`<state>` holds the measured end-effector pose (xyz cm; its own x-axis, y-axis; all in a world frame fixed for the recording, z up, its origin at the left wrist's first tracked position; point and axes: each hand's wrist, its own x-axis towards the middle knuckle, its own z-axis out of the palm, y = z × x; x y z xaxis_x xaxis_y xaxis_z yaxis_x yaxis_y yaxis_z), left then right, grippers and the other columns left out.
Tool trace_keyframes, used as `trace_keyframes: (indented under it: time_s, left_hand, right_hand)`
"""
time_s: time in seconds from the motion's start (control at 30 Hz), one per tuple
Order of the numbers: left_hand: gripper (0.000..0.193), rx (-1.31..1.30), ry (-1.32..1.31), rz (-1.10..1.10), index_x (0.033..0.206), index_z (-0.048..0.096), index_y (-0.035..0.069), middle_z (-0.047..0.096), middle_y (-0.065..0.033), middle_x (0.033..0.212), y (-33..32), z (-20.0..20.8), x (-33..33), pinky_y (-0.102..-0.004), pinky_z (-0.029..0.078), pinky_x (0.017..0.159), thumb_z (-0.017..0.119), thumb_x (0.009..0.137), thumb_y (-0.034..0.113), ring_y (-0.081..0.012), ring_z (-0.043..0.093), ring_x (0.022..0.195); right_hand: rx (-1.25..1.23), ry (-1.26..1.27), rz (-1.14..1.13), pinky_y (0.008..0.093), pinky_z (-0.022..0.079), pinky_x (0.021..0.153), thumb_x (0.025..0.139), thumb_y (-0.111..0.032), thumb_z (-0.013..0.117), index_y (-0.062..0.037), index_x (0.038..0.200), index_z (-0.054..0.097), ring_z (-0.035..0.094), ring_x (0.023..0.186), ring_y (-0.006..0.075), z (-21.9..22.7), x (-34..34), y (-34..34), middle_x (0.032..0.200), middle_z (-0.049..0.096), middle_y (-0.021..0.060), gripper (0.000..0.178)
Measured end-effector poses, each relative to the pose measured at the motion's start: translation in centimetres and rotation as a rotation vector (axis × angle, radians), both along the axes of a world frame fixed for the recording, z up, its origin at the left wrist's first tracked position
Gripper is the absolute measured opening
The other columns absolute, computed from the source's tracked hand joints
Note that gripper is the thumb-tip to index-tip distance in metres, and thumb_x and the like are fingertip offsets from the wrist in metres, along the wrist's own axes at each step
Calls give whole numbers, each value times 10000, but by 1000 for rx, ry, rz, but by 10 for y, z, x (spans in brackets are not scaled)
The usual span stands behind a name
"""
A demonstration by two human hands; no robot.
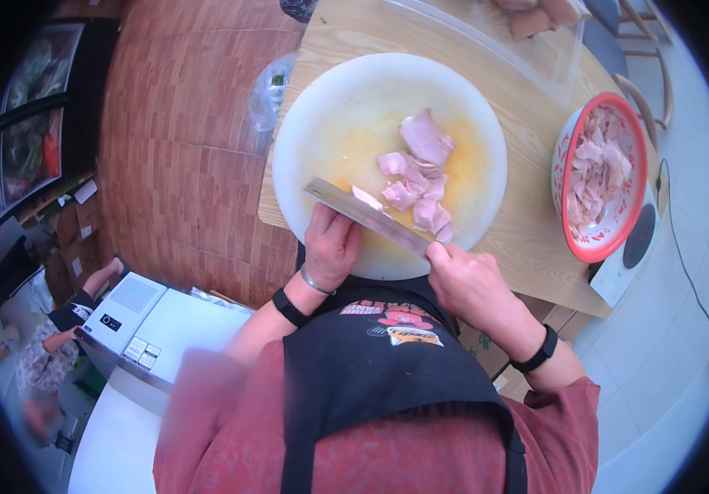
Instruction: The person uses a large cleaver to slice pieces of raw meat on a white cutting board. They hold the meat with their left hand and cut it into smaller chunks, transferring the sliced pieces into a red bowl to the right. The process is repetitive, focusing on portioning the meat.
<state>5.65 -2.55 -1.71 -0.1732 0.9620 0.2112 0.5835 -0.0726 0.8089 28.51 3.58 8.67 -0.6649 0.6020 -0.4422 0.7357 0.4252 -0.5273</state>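
Now, right hand (463,276): fingers closed firmly around the end of the cleaver (367,216).
Left hand (331,249): fingers curled beside the blade's other end; their tips are hidden, so I cannot tell whether they grip anything.
Pink meat pieces (415,184): on the round white board (321,111), just beyond the blade from the left fingers.
Red-rimmed bowl (601,251): well apart, to the right of the right fingers, with more meat (601,169) inside.

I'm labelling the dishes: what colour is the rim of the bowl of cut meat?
The bowl's rim is red; it shows best in the head view.
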Motion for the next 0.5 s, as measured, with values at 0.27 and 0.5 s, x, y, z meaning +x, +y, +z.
trace_keyframes:
  time_s: [0.27,0.5]
  left_hand:
    - [191,-15,-18,-19,938,709,-8,664,-150,994,-1,-2,-2,-408,553,780,723,766,-90,-351,655,908]
    - [213,-11,-11,-55,953,721,0,670,-136,1004,0,-2,-4,-401,564,770,738,764,-95,-329,669,916]
  right_hand:
    - [-62,-20,-17,485,559,618,895,-90,638,-38,1013,544,706,718,379,-10,4,-2,853,688,176,159]
    - [72,108,-33,496,540,622,903,-66,623,-30,1000,537,688,716,392,-45,-33,8,799,664,175,135]
